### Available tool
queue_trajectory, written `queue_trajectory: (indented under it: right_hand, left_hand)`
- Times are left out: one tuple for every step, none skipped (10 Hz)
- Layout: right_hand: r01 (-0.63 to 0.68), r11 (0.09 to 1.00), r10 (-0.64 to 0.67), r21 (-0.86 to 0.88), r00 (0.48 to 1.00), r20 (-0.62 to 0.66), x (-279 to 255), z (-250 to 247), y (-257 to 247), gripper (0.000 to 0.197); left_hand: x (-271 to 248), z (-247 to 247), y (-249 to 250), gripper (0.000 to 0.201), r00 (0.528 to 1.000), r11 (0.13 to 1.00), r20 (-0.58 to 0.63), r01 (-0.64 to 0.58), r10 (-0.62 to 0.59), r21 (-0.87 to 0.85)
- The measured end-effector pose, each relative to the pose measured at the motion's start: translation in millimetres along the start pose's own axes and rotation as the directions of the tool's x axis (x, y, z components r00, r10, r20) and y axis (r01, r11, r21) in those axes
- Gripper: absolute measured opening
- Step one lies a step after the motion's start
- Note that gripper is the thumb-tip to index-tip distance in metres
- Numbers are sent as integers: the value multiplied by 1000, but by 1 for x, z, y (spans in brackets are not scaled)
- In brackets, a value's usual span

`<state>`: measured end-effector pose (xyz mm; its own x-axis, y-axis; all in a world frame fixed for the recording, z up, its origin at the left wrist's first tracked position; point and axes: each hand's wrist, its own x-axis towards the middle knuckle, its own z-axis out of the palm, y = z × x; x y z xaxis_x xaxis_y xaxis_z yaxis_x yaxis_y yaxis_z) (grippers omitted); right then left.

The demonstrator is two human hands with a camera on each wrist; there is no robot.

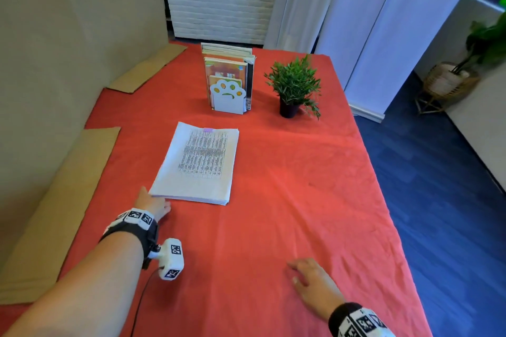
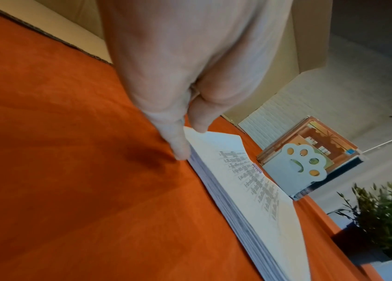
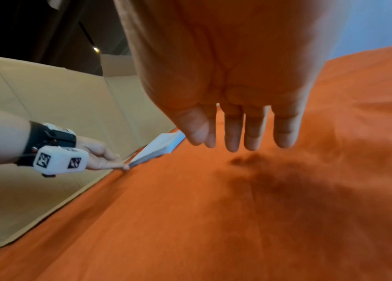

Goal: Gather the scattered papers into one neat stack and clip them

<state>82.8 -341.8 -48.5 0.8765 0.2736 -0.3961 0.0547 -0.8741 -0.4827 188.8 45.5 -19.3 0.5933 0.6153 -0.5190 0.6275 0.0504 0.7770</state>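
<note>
A thick stack of white papers (image 1: 197, 164), printed table on top, lies squared on the red tablecloth (image 1: 273, 213). A small purple clip (image 1: 208, 130) sits on its far edge. My left hand (image 1: 154, 200) touches the stack's near left corner with straight fingers. In the left wrist view one fingertip (image 2: 180, 150) rests against the side of the stack (image 2: 250, 190) and another lies on the top corner. My right hand (image 1: 309, 279) is spread flat, palm down, low over the cloth at the front right, far from the papers. It holds nothing, and the fingers (image 3: 233, 136) are straight.
A white paw-shaped bookend with upright books (image 1: 228, 82) stands behind the stack. A small potted plant (image 1: 295, 87) stands to its right. Cardboard sheets (image 1: 54, 213) line the table's left side. The table's right edge (image 1: 383, 194) drops to a blue floor.
</note>
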Motion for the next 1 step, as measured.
queue_trajectory:
  right_hand:
    - [64,995,-74,-82,990,-122,-41,-38,-21,43]
  left_hand:
    - [-13,-1,-10,63,991,973,36,-134,130,188]
